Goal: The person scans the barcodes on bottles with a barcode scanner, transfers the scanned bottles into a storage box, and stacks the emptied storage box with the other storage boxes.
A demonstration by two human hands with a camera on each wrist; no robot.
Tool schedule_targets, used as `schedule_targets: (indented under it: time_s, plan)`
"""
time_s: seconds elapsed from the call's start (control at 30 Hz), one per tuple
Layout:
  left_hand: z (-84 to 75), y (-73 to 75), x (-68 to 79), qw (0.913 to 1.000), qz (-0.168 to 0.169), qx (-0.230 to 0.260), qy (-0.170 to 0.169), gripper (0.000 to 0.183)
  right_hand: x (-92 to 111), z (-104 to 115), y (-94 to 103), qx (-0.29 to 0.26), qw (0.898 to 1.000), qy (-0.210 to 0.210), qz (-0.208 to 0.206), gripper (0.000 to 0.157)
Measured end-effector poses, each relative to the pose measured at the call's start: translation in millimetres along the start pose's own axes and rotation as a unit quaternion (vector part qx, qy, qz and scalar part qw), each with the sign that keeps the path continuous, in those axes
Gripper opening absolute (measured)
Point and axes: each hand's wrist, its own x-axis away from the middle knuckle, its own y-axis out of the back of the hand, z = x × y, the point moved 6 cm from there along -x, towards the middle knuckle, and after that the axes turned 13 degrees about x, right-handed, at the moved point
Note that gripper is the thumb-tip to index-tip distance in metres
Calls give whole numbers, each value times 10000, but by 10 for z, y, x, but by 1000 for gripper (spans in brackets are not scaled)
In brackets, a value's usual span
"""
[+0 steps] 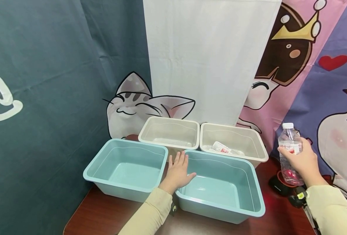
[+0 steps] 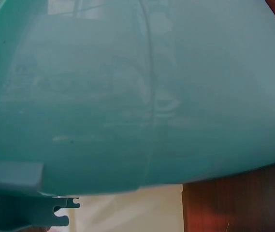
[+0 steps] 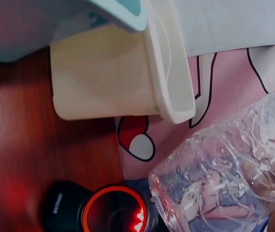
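I see the right hand (image 1: 305, 160) grasping the bottle (image 1: 289, 145) between thumb and fingers; only the head view shows the left hand (image 1: 177, 173), fingers straight, perhaps touching a blue bin (image 1: 214, 209) beside them.

A dark teal cloth panel (image 1: 58, 55) hangs at left, a white panel (image 1: 208, 58) in the middle, cartoon-printed pink (image 1: 330, 29) and purple (image 1: 317, 94) panels at right. Red light (image 3: 16, 195) tints the brown, wood-look counter (image 1: 108, 209).

Left sleeve (image 1: 148, 212), pale yellow, six o'clock, right sleeve (image 1: 330, 205), matching, four o'clock, black right-wrist device (image 1: 295, 201), yellow label (image 1: 301, 195), dark left-wrist device (image 1: 172, 209)
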Motion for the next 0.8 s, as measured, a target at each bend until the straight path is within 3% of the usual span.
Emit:
schedule_targets:
  time_s: [0.47, 0.8]
  plan:
    - [-1, 9, 2, 9999, -10, -123, 30, 89, 96, -137, 11, 350, 9989, 213, -240, 92]
    - [-4, 30, 2, 10000, -12, -37, 77, 89, 165, -222, -44, 575, 9978, 256, -217, 97]
